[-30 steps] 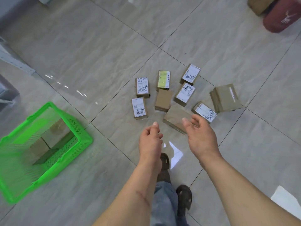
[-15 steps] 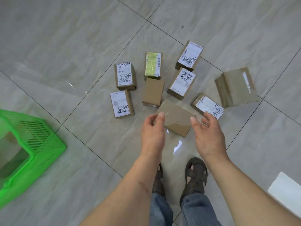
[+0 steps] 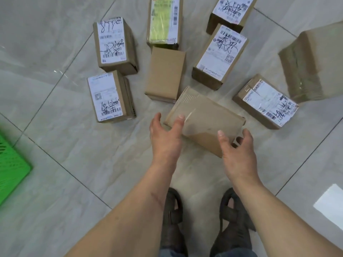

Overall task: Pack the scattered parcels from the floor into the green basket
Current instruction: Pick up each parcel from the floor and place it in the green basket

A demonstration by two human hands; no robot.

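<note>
Brown cardboard parcels (image 3: 204,119), white scribbled labels (image 3: 221,52), yellow-green label (image 3: 160,21), green basket (image 3: 11,164), grey veined tiles (image 3: 55,182)

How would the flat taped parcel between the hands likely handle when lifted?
The flat taped parcel looks like rigid cardboard, so it probably stays stiff. Its glossy tape wrap may be slippery. Low and broad, it seems unlikely to tip; the left hand and right hand flank it.

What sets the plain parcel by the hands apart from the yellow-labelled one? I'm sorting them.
The plain parcel shows bare brown card under clear tape; the yellow-labelled parcel carries a yellow-and-white label with barcodes. The plain parcel lies skewed, nearest the person, between the left hand and right hand; the yellow-labelled parcel lies farthest, cut off by the top edge. Both are brown cardboard, flat on the floor.
</note>
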